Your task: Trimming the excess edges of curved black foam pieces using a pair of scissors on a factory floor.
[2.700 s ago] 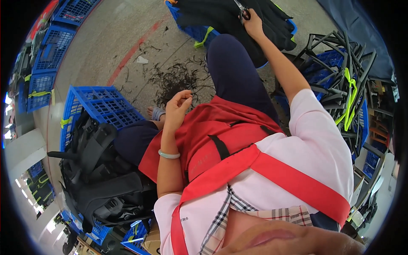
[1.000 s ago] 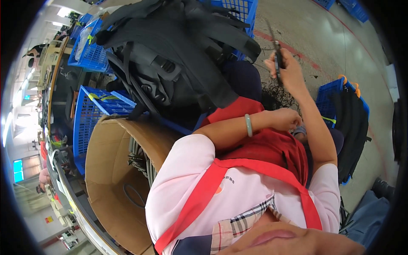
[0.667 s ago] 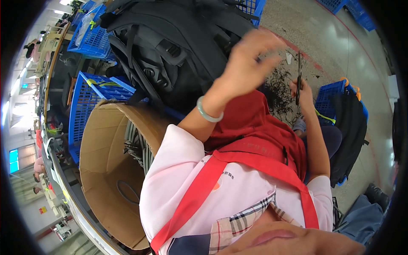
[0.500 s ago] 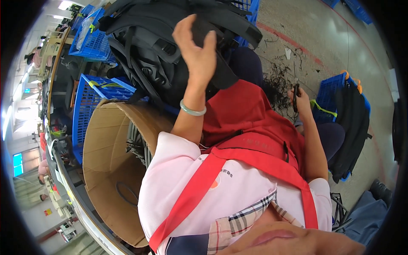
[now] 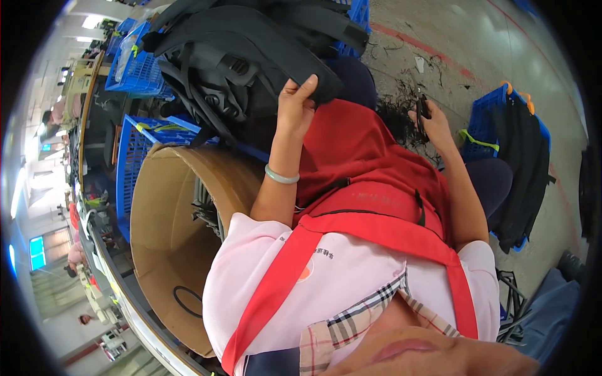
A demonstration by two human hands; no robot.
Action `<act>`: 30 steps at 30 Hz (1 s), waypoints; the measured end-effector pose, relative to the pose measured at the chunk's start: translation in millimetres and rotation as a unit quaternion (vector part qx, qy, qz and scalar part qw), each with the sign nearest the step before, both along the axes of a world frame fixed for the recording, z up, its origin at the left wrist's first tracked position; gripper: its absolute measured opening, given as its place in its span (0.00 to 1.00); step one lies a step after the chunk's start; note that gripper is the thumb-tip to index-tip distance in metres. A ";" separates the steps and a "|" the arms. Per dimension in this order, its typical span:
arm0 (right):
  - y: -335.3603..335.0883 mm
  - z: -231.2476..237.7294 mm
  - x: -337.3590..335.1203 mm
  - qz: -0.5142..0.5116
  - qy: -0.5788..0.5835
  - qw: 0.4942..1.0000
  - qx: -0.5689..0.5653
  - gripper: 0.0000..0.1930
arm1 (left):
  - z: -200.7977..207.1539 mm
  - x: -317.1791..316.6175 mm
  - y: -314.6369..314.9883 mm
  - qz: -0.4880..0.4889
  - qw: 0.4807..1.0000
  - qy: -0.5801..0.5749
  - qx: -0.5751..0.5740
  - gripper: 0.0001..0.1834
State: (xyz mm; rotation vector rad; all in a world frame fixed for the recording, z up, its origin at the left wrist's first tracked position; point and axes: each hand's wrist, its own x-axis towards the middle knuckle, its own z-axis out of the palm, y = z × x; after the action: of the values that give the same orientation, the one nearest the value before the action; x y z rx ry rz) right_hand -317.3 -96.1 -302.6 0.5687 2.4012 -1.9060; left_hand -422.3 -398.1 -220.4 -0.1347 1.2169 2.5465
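Observation:
My left hand pinches the lower end of a padded black strap between thumb and fingers. The strap belongs to a heap of black backpacks with buckles and webbing, piled in front of me over a blue crate. To the right, my right hand is closed round a pair of scissors with black handles, held apart from the strap. The blades are hard to make out against the dark scraps behind. A red apron covers my lap between the hands.
A large cardboard drum with grey strips inside stands at my left, near blue crates. On the right, black straps hang over another blue crate. Black thread scraps litter the floor.
My left hand, earlier raised with its fingers spread over the backpacks, has come down and taken hold of the strap's end. My right hand has moved forward and left with the scissors.

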 end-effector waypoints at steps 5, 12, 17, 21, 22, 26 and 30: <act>-5.0 37.0 4.5 0.022 0.030 0.990 -0.135 0.10 | 6.9 35.3 50.6 -0.136 0.975 0.170 0.036 0.14; -20.5 88.0 15.1 0.025 0.169 0.961 -0.216 0.14 | 0.4 46.7 107.7 -0.266 0.948 0.173 -0.029 0.16; -1.8 84.2 23.7 0.001 0.185 0.960 -0.210 0.13 | -10.3 28.0 136.3 -0.354 0.927 0.117 -0.021 0.14; 19.8 77.2 31.7 -0.035 0.172 0.970 -0.170 0.15 | -15.8 19.6 157.6 -0.391 0.915 0.099 -0.025 0.10; 21.0 75.4 33.9 -0.039 0.169 0.970 -0.170 0.15 | -16.8 17.5 163.3 -0.383 0.917 0.112 -0.027 0.10; 21.5 70.5 36.3 -0.089 0.208 0.967 -0.122 0.10 | -24.4 13.2 179.6 -0.385 0.919 0.086 0.012 0.09; 22.7 65.9 40.3 -0.111 0.176 0.974 -0.094 0.09 | -28.6 10.1 183.6 -0.433 0.901 -0.010 0.007 0.09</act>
State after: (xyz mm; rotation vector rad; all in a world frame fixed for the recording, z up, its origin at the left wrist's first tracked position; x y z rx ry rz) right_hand -277.1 -73.4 -236.7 0.5483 2.3925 -2.4861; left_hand -412.3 -214.5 -249.0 0.3194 0.9442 1.7569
